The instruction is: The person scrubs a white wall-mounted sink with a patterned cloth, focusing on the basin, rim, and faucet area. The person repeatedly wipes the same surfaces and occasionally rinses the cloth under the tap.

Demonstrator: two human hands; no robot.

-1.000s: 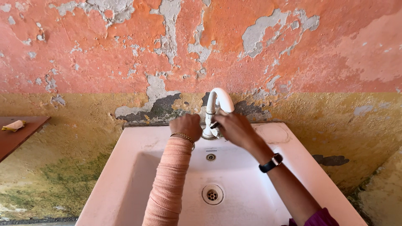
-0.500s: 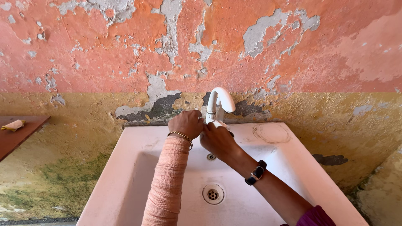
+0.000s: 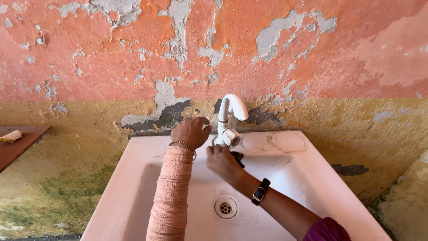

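In the head view, the white tap [image 3: 228, 117] is steadied at its base by the left hand [image 3: 191, 131], whose fingers [image 3: 201, 121] are curled against it, seemingly as a brace. Just below the tap's side valve, a small dark object [image 3: 237, 156] is pinched in the closed fingers of the right hand [image 3: 222, 161], held over the basin. Beneath both hands lies the pale pink sink [image 3: 294, 178], its drain [image 3: 226, 208] nearer the viewer. Behind the fingertips a peeling orange and yellow wall [image 3: 312, 67] is seen; a brown shelf [image 3: 18, 145] sits far left.
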